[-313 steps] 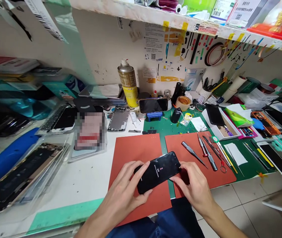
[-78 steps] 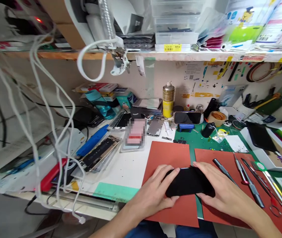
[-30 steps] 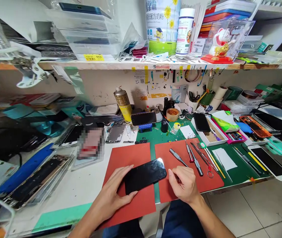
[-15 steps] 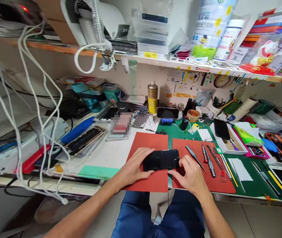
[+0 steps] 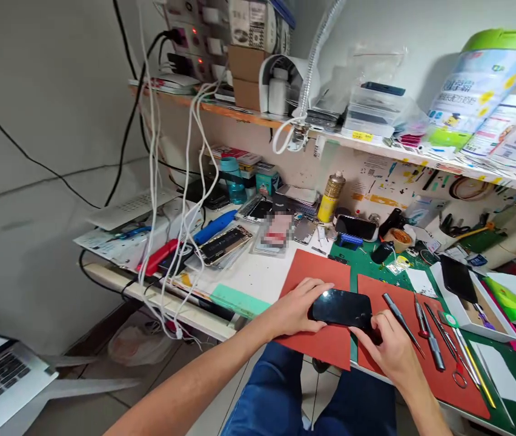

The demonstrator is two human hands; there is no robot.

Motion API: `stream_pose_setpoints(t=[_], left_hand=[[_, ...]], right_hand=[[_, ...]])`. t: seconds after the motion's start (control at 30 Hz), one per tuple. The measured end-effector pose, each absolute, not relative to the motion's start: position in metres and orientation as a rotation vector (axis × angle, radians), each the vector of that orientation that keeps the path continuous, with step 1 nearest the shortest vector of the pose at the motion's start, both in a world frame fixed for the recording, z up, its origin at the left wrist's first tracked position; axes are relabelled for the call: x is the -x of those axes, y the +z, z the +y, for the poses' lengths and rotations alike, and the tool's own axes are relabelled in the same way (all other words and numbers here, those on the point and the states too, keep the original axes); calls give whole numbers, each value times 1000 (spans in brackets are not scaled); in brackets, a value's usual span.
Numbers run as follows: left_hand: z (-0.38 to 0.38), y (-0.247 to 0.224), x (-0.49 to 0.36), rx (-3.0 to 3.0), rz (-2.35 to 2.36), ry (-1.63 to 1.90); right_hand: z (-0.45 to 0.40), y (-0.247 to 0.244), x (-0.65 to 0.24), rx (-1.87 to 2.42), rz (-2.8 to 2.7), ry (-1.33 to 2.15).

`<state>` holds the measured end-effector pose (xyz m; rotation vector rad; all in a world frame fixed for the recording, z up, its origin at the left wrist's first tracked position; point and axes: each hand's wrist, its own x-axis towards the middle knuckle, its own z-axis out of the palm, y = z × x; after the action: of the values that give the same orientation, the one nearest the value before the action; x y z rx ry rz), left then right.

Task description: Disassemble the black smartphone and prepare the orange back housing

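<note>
A black smartphone (image 5: 340, 307) lies lengthwise between my hands, its dark glossy screen facing up, over two red mats. My left hand (image 5: 301, 307) grips its left end, thumb along the near edge and fingers along the far edge. At the right end my right hand (image 5: 387, 342) has its fingers curled against the phone's corner, with the thumb at the near edge. Whether those right fingers also pinch something small is hidden. Right of that hand, screwdrivers (image 5: 434, 352) and tweezers (image 5: 442, 327) rest on the right red mat (image 5: 462, 393).
Phone parts, including an opened phone housing (image 5: 225, 244), cover the left of the bench. White cables (image 5: 188, 181) hang down there from the shelf (image 5: 258, 118). A yellow spray can (image 5: 330, 197) stands at the back. A white box (image 5: 476, 315) is at the right. A laptop (image 5: 3, 375) sits low left.
The head view has swung left, so the bench appears shifted right and the laptop and wall have come into view. Both hands keep their places at the phone's ends.
</note>
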<state>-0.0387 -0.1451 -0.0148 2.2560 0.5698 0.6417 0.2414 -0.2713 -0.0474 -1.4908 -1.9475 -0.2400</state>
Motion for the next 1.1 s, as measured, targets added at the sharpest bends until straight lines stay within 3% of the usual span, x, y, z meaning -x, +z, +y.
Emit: stream_pose_setpoints(t=[0.8, 0.9, 1.0, 1.1], left_hand=[[-142, -25, 38, -2213, 558, 657], [-141, -27, 39, -2208, 556, 657], [-140, -29, 39, -2199, 558, 658], [-141, -29, 39, -2195, 562, 648]], right_hand=[[-278, -63, -254, 1472, -1852, -375], [-281, -65, -248, 1524, -1630, -96], [-283, -53, -219, 1434, -1096, 531], [-278, -35, -179, 1064, -535, 1102]])
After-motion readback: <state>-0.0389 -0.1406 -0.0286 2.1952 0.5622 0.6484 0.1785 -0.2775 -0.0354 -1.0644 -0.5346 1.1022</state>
